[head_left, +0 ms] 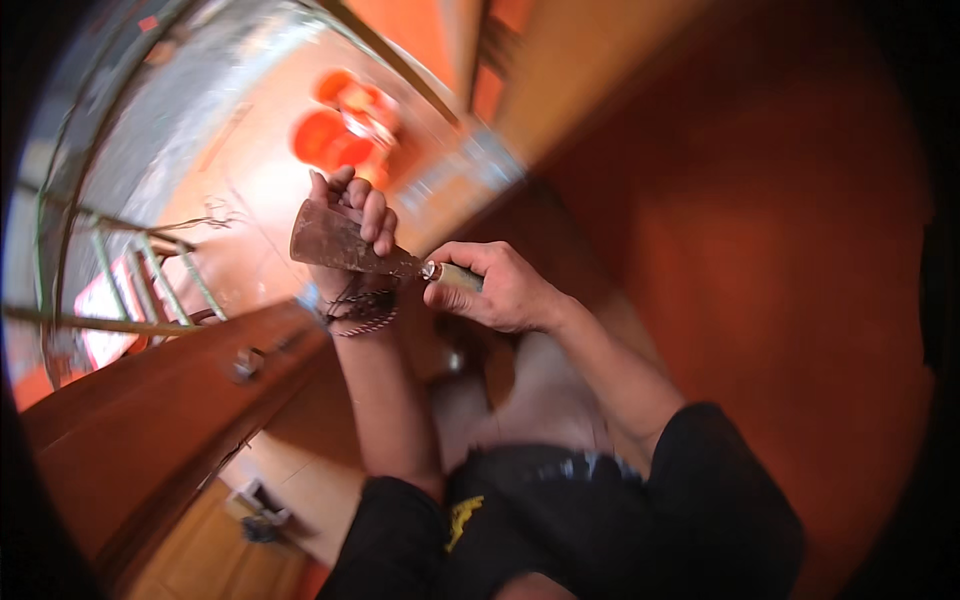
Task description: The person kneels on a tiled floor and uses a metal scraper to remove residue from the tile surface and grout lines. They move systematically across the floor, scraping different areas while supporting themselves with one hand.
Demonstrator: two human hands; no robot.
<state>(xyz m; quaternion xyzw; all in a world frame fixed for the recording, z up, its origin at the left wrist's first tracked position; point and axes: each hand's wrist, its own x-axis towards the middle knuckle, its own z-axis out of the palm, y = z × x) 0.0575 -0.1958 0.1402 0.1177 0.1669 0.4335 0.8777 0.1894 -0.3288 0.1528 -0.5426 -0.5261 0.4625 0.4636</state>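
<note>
A putty knife (345,242) with a wide, smeared, brownish blade lies crosswise in front of me. My right hand (510,290) is closed round its pale handle, the thumb near the metal collar. Behind the blade is my left hand (360,205), palm toward it, with bent fingers curling over its upper edge. Part of that palm is hidden by the blade. Dark braided cords circle my left wrist.
A reddish-brown door (170,410) with a round knob (247,364) stands at left. Beyond it are a green metal frame (155,275) and blurred orange buckets (318,138) on the floor. A wide red-brown surface (770,300) fills the right side.
</note>
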